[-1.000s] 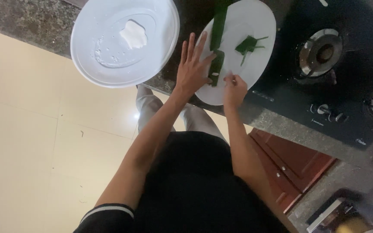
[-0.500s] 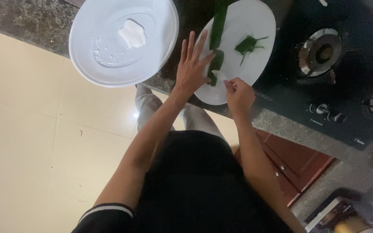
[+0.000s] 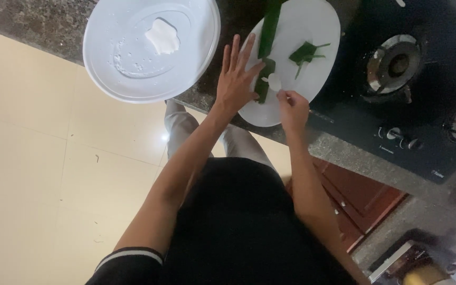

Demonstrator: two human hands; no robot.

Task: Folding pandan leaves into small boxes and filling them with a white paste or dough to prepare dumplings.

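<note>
My left hand lies flat with fingers spread on a long green leaf strip, pinning its near end to a white oval plate. My right hand is just beside it, its fingertips pinched at a small white lump that rests on the leaf's near end. A folded green leaf piece lies farther along the plate. To the left sits a large round white tray with a white dough lump and wet droplets on it.
The plate and tray rest on a dark speckled counter. A black gas stove with a burner and knobs is at the right. Red-brown cabinet doors and a cream tiled floor lie below.
My right hand has moved up to the leaf's near end, and a small white lump now shows there. My left hand has stayed flat on the leaf.
</note>
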